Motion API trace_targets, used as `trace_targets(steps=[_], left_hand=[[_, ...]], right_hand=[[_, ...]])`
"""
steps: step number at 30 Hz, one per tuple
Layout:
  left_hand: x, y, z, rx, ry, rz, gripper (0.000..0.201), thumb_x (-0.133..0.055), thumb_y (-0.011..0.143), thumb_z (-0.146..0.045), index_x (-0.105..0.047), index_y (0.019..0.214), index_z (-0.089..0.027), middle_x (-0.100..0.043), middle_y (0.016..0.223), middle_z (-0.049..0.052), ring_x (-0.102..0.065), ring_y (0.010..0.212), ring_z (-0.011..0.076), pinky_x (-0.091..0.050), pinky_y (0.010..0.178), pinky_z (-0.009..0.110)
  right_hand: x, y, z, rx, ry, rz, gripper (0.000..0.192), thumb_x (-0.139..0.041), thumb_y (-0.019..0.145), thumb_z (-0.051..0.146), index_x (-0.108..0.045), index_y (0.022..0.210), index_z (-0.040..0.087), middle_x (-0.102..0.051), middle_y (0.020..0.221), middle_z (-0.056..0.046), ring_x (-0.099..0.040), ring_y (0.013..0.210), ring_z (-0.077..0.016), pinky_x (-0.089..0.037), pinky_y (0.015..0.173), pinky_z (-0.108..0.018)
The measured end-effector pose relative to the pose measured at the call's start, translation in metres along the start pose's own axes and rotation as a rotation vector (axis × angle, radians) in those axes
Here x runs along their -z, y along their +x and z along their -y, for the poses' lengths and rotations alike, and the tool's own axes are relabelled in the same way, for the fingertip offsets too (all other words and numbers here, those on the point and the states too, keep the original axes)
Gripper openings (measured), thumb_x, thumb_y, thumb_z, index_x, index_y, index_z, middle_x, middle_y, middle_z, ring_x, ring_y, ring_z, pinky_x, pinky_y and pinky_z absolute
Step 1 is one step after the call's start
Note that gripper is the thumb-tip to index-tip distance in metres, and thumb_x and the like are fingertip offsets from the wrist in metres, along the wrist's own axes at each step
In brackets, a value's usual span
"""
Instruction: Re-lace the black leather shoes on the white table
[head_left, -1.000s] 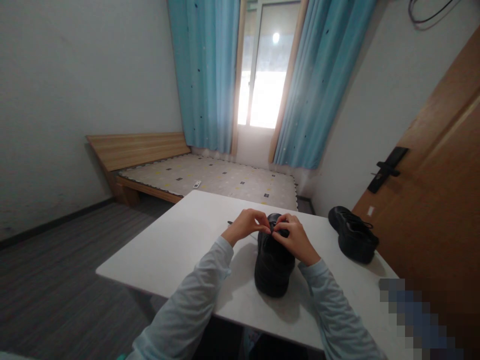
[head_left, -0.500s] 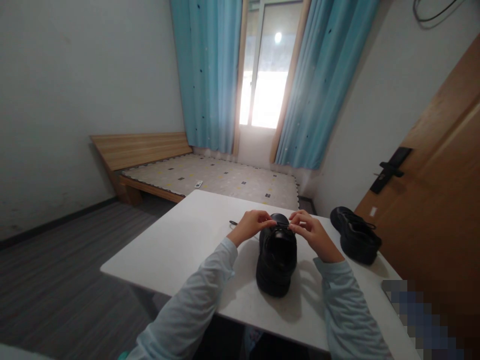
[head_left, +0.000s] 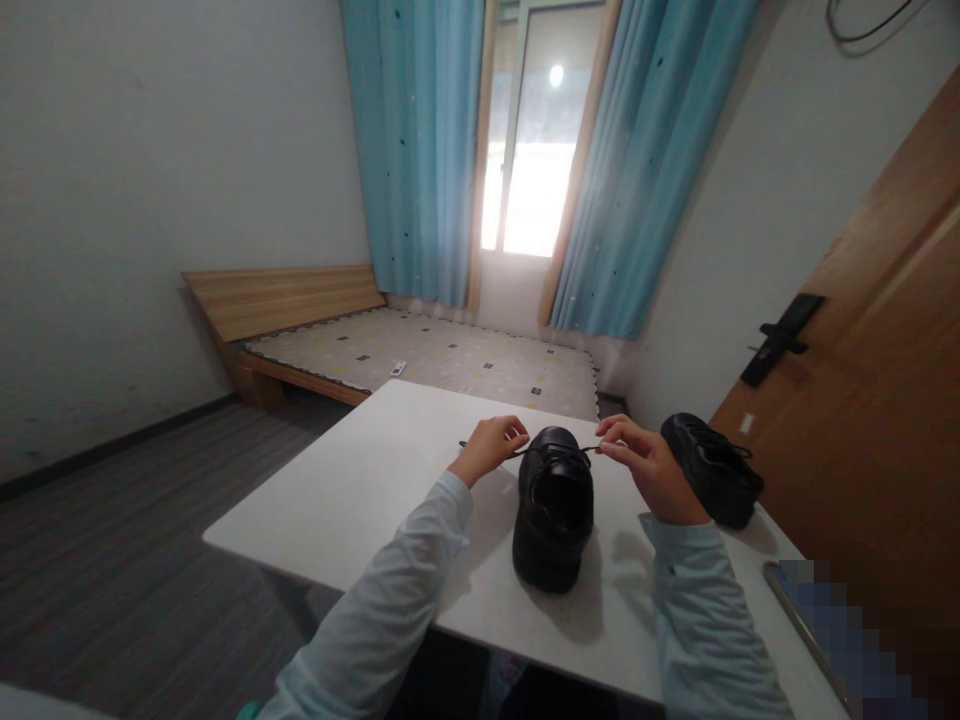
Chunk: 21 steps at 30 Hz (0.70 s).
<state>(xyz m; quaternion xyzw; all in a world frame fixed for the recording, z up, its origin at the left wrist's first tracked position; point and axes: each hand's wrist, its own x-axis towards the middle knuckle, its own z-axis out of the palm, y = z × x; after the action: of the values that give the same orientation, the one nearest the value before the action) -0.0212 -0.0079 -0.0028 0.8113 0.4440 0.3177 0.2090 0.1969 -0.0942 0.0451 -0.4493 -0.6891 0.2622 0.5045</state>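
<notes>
A black lace-up shoe stands on the white table in front of me, its heel toward me. My left hand is closed in a pinch on one side of the black shoelace, just left of the shoe. On the other side, my right hand pinches the lace's right side between thumb and fingertips. The lace runs across the top of the shoe between both hands, drawn out sideways. Neither hand touches the shoe's body.
A second black shoe rests at the table's right edge, near my right hand. The white table reaches toward a bed with a small white remote on it. At right are a wooden door and a partly blurred flat object.
Both hands have moved apart from above the shoe's tongue, the left one leftward and the right one rightward. The lace between them is now stretched out sideways.
</notes>
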Motion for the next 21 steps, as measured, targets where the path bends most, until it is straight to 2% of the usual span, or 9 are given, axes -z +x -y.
trace_targets(steps=[5, 9, 16, 21], left_hand=[[0.001, -0.002, 0.014, 0.125, 0.304, -0.024, 0.019, -0.051, 0.081, -0.026, -0.067, 0.086, -0.018, -0.068, 0.088, 0.007, -0.061, 0.082, 0.0171, -0.044, 0.072, 0.026], [-0.001, -0.001, 0.020, 0.202, 0.438, -0.046, 0.019, -0.051, 0.082, -0.027, -0.067, 0.088, -0.019, -0.066, 0.091, 0.009, -0.060, 0.086, 0.0195, -0.044, 0.073, 0.028], [-0.013, 0.000, 0.021, 0.155, 0.481, 0.024, 0.018, -0.060, 0.078, -0.034, -0.066, 0.088, -0.021, -0.063, 0.096, 0.008, -0.057, 0.093, 0.0221, -0.042, 0.079, 0.033], [-0.019, 0.002, 0.022, 0.128, 0.528, 0.068, 0.020, -0.062, 0.077, -0.035, -0.066, 0.091, -0.021, -0.062, 0.098, 0.009, -0.054, 0.097, 0.0247, -0.042, 0.080, 0.036]], right_hand=[[0.002, -0.001, 0.000, 0.026, 0.043, 0.039, 0.021, -0.062, 0.072, 0.034, -0.056, 0.059, 0.018, -0.051, 0.084, -0.005, -0.049, 0.084, -0.0205, -0.042, 0.073, -0.033], [0.005, -0.003, 0.004, 0.013, 0.055, 0.191, 0.025, -0.062, 0.072, 0.037, -0.053, 0.059, 0.019, -0.045, 0.072, -0.001, -0.045, 0.071, -0.0170, -0.040, 0.067, -0.031], [0.013, -0.006, 0.004, -0.044, -0.044, 0.569, 0.024, -0.062, 0.075, 0.039, -0.057, 0.065, 0.019, -0.049, 0.071, -0.001, -0.045, 0.066, -0.0145, -0.037, 0.060, -0.027], [0.014, -0.005, -0.003, -0.067, -0.149, 0.636, 0.022, -0.066, 0.072, 0.039, -0.059, 0.067, 0.018, -0.048, 0.068, 0.001, -0.043, 0.061, -0.0124, -0.034, 0.055, -0.025]])
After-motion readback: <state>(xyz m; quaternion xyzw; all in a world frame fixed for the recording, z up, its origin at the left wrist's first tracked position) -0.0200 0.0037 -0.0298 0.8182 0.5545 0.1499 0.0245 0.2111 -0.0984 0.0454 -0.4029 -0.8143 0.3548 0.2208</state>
